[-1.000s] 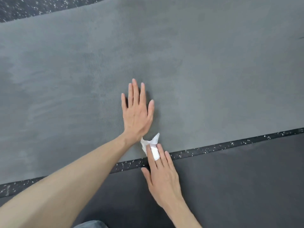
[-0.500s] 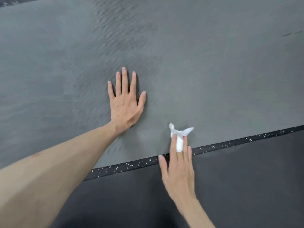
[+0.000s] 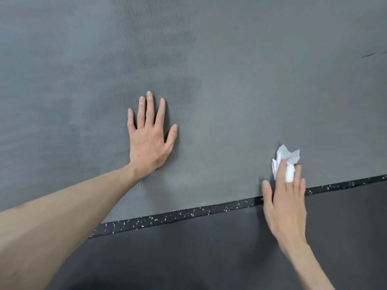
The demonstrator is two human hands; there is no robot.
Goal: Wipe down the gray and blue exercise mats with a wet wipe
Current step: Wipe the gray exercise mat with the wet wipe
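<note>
Soft, even overhead light falls across the gray mat [image 3: 219, 59] — no glare, no bright patch anywhere. Shadows are faint: a thin dark rim hugs the right side of the left hand [image 3: 149, 141], and a small one sits under the wet wipe [image 3: 285, 160]. The mat's ribbed texture is crisp near its middle but smears toward the far edge and corners. Wide-angle bending tilts the speckled floor strip [image 3: 188, 214] — the near dark mat [image 3: 209, 258] looks dimmer.
</note>
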